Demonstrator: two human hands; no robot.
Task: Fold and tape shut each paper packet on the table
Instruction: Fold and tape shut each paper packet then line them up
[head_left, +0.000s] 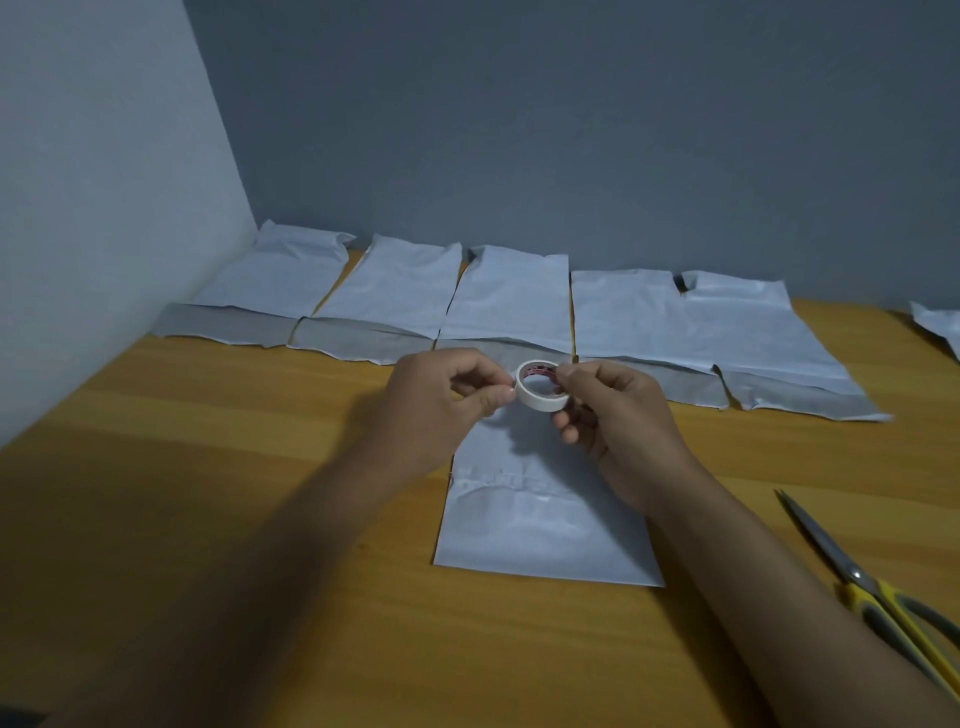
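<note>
A small roll of white tape (540, 401) is held up between both hands above the table's middle. My left hand (447, 400) pinches its left edge with thumb and fingertips. My right hand (610, 415) grips its right side, fingers curled round it. Under the hands lies a white paper packet (540, 525) flat on the wooden table (208, 493), its near end towards me. Several more white packets (395, 296) lie side by side in a row along the back wall, their grey flaps facing me.
Yellow-handled scissors (872, 587) lie at the right, blades pointing away from me. Another packet's corner (940, 325) shows at the far right edge. A grey wall stands behind and a pale wall on the left.
</note>
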